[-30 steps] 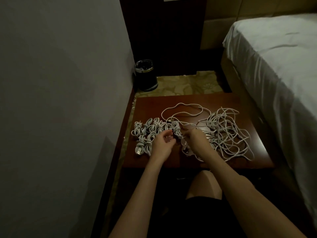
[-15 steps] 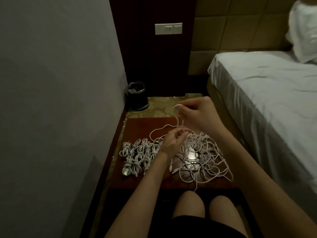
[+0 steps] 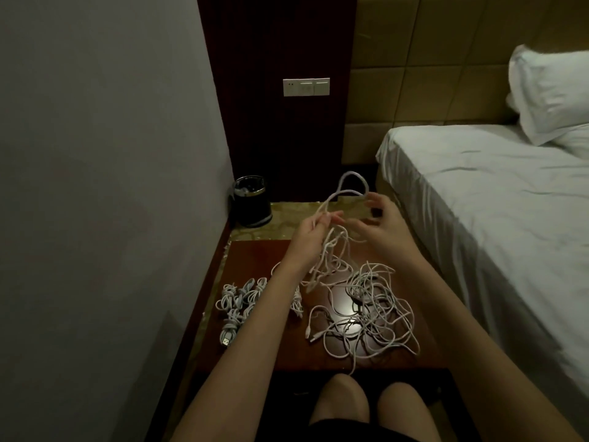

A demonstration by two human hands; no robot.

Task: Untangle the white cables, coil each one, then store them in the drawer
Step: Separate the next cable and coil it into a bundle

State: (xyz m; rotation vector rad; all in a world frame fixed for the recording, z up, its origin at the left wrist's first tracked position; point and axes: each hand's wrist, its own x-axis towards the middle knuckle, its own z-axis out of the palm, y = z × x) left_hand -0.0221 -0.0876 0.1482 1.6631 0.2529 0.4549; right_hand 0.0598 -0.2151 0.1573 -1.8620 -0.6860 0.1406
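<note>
Hands now sit higher and farther from the body than a second ago: both were low on the tabletop at the seam between the two cable groups; now they are raised over its far edge. Left hand grips one white cable, fingers curled round several strands. Right hand has fingers spread and loosely bent, fingertips meeting a raised loop of that cable; whether it pinches or only guides the loop, cannot tell.

Judgement: one cable is pulled mostly free and coiling of it is starting. Its tail trails down toward the loose tangle at right of the tabletop, so full separation is unconfirmed.

Coiled bundles lie at left of the tabletop, well apart from the tangle. Many cables remain uncoiled.

Hidden or unclear: left forearm covers part of the bundles, so their count is unknown. Drawer not visible. Dim light; individual strands in the tangle cannot be traced. Bin contents indistinct.
</note>
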